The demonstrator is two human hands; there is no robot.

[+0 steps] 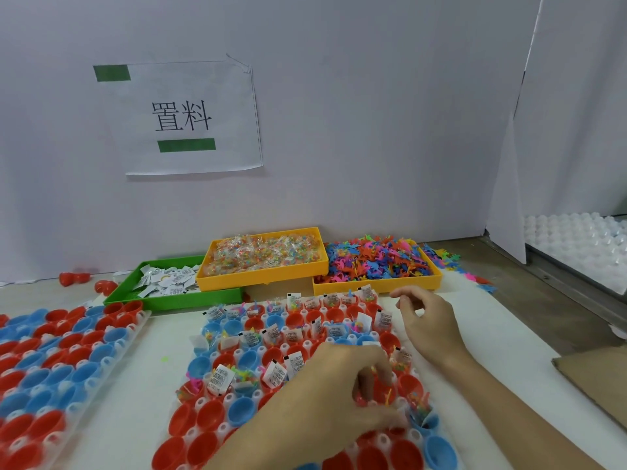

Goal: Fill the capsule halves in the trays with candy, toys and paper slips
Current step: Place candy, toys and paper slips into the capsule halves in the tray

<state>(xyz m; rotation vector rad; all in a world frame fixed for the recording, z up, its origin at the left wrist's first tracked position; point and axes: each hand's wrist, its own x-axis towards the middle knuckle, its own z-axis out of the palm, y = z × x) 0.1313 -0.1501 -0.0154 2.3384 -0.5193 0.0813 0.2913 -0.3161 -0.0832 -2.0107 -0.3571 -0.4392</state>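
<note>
While my left hand (342, 385) curls down over the near tray (210, 432) in the lower centre of the frame, its fingers are bent around a small bunch of colourful toys above a red capsule half (380, 391); motion blur keeps me from telling exactly how many pieces I grip. My right hand (427, 320) hovers at centre right over the far right edge of the same tray, fingers loosely curled and apart, and I cannot see anything between them.

That tray holds red and blue capsule halves; many in its upper rows already carry folded paper slips (220, 378) and bits of toy, while the nearest rows at the bottom hold bare halves. A second tray (68, 364) of red and blue halves lies at lower left, separate from the first.

Behind the trays, across the middle of the frame, sit three bins: a green bin (176, 298) of paper slips on the left, a yellow bin (264, 276) of wrapped candy overlapping its right end, and another yellow bin (380, 284) heaped with small plastic toys on the right. A paper sign (183, 117) with green tape hangs on the white wall at upper left.
</note>
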